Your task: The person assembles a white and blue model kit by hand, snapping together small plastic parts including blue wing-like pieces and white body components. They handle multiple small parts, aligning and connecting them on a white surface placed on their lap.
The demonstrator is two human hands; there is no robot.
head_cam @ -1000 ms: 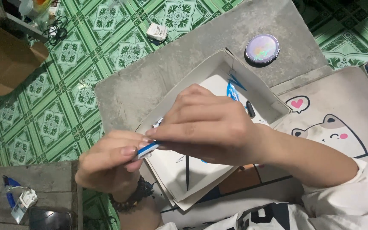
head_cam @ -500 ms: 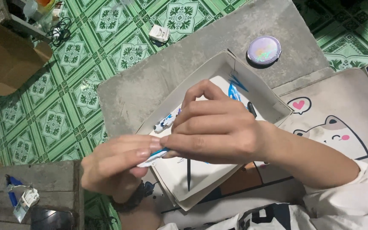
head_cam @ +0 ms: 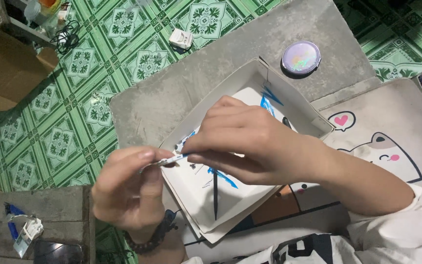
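Green patterned floor tiles lay around a grey surface carrying a white box. Above it, both hands, left and right, were closed in pinches on one thin blue-and-white stick held between them.

The left hand sits slightly further right than a second ago, pinching the thin white-and-blue piece at a flatter angle. The right hand has slid slightly right over the white box, and its fingertips now seem to grip the piece's end.
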